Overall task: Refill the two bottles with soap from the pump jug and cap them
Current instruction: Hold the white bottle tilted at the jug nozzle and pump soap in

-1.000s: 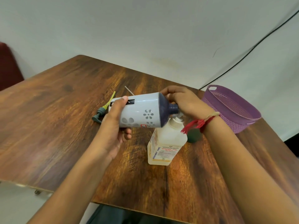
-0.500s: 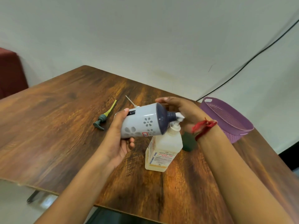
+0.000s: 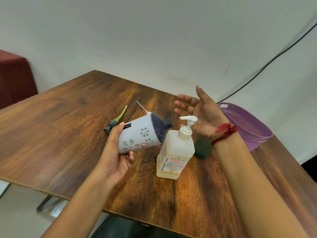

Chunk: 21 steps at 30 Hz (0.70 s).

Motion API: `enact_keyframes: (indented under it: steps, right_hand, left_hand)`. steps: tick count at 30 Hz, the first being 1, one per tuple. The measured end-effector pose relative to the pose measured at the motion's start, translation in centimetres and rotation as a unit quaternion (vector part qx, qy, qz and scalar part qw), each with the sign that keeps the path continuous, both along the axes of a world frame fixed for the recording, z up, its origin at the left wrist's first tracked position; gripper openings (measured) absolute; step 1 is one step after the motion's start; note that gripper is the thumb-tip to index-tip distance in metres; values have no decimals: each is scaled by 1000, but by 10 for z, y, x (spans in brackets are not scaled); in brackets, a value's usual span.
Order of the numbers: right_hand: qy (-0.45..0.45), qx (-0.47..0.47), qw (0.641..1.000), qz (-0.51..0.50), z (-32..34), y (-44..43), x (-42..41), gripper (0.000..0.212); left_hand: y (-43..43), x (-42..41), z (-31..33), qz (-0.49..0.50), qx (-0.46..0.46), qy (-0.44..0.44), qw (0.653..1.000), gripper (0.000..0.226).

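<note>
Open surface [image 3: 51,134] on the left and near side gives passage, while the pump jug [image 3: 175,152], a dark green object [image 3: 203,146] just behind it and the purple basket [image 3: 247,124] crowd the right.

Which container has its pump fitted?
The pale soap jug standing upright, white pump on top. The flowered bottle in the left hand has a bare neck; top of the dark green bottle is hidden.
</note>
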State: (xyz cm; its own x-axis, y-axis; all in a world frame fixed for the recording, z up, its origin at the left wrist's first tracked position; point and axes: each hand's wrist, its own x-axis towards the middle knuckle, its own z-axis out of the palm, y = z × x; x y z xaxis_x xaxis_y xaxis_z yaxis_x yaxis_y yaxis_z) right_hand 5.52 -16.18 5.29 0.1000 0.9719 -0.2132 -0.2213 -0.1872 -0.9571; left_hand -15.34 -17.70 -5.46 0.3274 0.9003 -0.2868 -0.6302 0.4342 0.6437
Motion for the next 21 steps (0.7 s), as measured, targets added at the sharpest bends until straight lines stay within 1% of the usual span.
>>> enact_keyframes:
  steps: [3,6,9,12,14,17,19,21]
  right_hand:
    - [-36,37,997,-49,5,-17,10,42]
    - [-9,77,993,-86,4,-50,19,30]
    - [19,118,978,-171,-12,-85,16,25]
    - [6,168,959,-227,-34,-115,-2,24]
    - [-34,200,950,-237,-50,-129,-18,22]
    - [-103,229,942,-222,-72,-140,-41,21]
    - [-135,235,942,-200,-85,-142,-51,26]
    - [-165,236,943,-170,-94,-140,-59,40]
  left_hand:
    - [-4,-5,-4,4,-3,-9,1000,42]
    - [-10,-8,-7,-5,-8,-30,1000,42]
    - [-18,-8,-11,-13,-22,-59,998,44]
    - [-28,-6,-17,-31,-42,-83,995,50]
    - [-38,-3,-21,-45,-58,-102,992,53]
    - [-55,5,-25,-52,-67,-155,984,57]
    - [-64,12,-25,-57,-71,-179,980,58]
    - [-69,17,-26,-73,-72,-190,976,60]
